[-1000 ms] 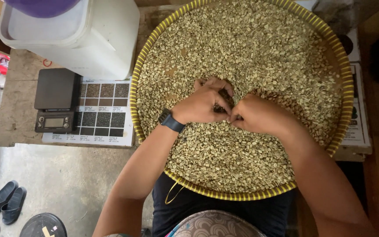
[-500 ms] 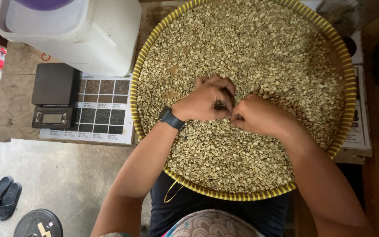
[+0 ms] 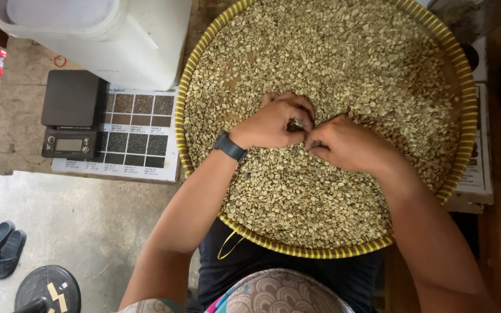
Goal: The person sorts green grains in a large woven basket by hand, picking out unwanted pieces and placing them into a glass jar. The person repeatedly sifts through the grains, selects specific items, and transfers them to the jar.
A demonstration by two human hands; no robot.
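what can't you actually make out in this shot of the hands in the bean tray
Head view only:
- What the left hand pinches: dark bits, hidden by curled fingers.
- Right hand fingertips: tucked under the knuckles.
- Round yellow-rimmed woven tray: far rim cut off by the top edge.
- Pale green beans: single flaws too small.
- Black digital scale: display unreadable.

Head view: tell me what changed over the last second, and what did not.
Very little moved. The left hand and right hand stay together on the pale green beans in the middle of the round woven tray, fingertips nearly meeting; only slight finger shifts show. No bean can be seen taken up or dropped. The camera drifted a little, so the purple lid left the top edge. The black scale, white container and sandals kept their places.
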